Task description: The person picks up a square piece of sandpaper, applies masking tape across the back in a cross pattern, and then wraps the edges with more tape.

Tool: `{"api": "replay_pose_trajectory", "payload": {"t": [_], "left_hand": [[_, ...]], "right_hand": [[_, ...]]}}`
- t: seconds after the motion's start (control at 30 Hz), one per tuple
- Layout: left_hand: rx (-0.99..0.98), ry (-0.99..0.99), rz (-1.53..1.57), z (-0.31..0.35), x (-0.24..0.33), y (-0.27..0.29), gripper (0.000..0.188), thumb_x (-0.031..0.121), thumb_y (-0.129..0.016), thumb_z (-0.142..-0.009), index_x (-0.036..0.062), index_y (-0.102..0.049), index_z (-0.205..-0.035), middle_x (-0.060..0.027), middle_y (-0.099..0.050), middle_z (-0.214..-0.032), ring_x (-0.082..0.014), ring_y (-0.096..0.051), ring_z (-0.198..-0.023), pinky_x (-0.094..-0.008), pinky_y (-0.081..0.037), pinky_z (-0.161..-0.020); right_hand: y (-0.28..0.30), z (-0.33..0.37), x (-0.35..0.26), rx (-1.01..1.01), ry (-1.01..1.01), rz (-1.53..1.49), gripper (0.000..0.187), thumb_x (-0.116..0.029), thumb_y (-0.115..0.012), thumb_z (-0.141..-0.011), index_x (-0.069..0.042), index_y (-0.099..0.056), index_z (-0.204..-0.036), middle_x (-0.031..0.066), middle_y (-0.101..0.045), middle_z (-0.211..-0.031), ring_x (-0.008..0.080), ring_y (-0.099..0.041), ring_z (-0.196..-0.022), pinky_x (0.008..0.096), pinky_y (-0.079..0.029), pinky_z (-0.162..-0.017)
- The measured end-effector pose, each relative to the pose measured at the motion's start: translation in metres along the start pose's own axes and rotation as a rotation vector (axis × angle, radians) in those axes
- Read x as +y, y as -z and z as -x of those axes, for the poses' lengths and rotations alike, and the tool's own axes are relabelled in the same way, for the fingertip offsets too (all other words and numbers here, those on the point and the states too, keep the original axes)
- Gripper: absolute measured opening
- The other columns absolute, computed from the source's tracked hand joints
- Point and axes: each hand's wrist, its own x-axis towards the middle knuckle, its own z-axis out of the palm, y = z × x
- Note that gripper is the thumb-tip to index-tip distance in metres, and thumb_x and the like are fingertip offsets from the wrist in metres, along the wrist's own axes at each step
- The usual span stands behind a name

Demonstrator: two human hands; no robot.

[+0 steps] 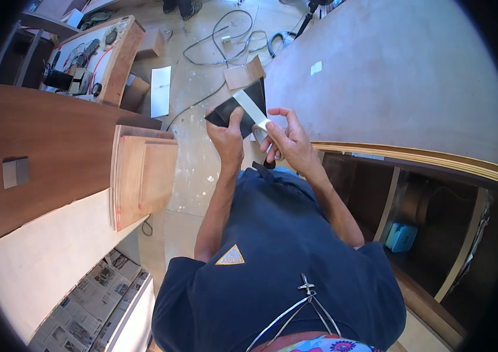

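Observation:
In front of my body, my left hand (226,139) grips a flat black angular piece (255,91), its thumb pressed on the upper face. A pale strip of tape (249,104) runs slantwise across that piece. At the strip's lower end, my right hand (296,145) has its thumb and fingers on what looks like a tape roll (257,134), partly covered by the fingers. The index finger of this hand sticks out toward the black piece.
To the left stand stacked wooden panels (158,176) and a brown board (55,126). A pale tabletop (401,76) fills the right, above open shelves with a light-blue box (401,237). Cables (225,61), a cardboard piece (243,76) and a white sheet (160,91) lie on the floor.

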Motion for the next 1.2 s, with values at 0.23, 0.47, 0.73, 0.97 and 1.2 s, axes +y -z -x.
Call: {"api": "replay_pose_trajectory", "payload": {"t": [0.23, 0.47, 0.73, 0.97, 1.2], "left_hand": [[-0.008, -0.001, 0.059, 0.001, 0.004, 0.004, 0.019, -0.001, -0.068, -0.086, 0.0024, -0.053, -0.098, -0.0052, -0.062, -0.091, -0.0101, -0.059, -0.081, -0.0248, -0.050, -0.075], [0.055, 0.004, 0.125, 0.009, 0.012, 0.001, 0.023, -0.002, -0.067, -0.086, 0.0021, -0.052, -0.103, -0.0068, -0.063, -0.094, -0.0119, -0.061, -0.084, -0.0266, -0.051, -0.078], [0.081, 0.073, 0.244, 0.007, 0.017, 0.001, 0.037, -0.005, -0.068, -0.082, 0.0010, -0.055, -0.116, -0.0106, -0.066, -0.108, -0.0197, -0.064, -0.095, -0.0324, -0.053, -0.085], [0.167, 0.119, 0.287, 0.012, 0.019, 0.001, 0.033, -0.002, -0.070, -0.083, 0.0019, -0.058, -0.113, -0.0103, -0.066, -0.107, -0.0190, -0.065, -0.094, -0.0323, -0.054, -0.084], [0.167, 0.106, 0.297, 0.009, 0.016, 0.003, 0.025, 0.001, -0.069, -0.086, 0.0007, -0.060, -0.110, -0.0081, -0.067, -0.104, -0.0178, -0.065, -0.092, -0.0317, -0.054, -0.083]], "right_hand": [[-0.010, 0.010, -0.001, 0.004, 0.013, -0.076, 0.040, -0.025, -0.051, -0.102, -0.004, -0.035, -0.131, 0.0102, -0.066, -0.076, 0.0138, -0.066, -0.059, 0.0231, -0.047, -0.051], [-0.011, 0.014, -0.010, -0.038, -0.060, -0.046, 0.042, -0.026, -0.052, -0.102, -0.004, -0.034, -0.133, 0.0108, -0.066, -0.078, 0.0129, -0.065, -0.057, 0.0221, -0.047, -0.049], [-0.016, 0.014, 0.007, 0.041, -0.066, 0.001, 0.042, -0.022, -0.054, -0.100, -0.003, -0.034, -0.131, 0.0106, -0.066, -0.074, 0.0144, -0.065, -0.055, 0.0240, -0.047, -0.047], [-0.020, 0.015, 0.018, 0.106, -0.051, -0.078, 0.037, -0.023, -0.056, -0.099, -0.001, -0.037, -0.123, 0.0120, -0.066, -0.072, 0.0150, -0.065, -0.054, 0.0239, -0.047, -0.046], [-0.013, 0.007, 0.019, 0.008, -0.119, -0.065, 0.043, -0.027, -0.056, -0.100, -0.002, -0.040, -0.131, 0.0095, -0.067, -0.076, 0.0112, -0.064, -0.055, 0.0205, -0.044, -0.046]]}}
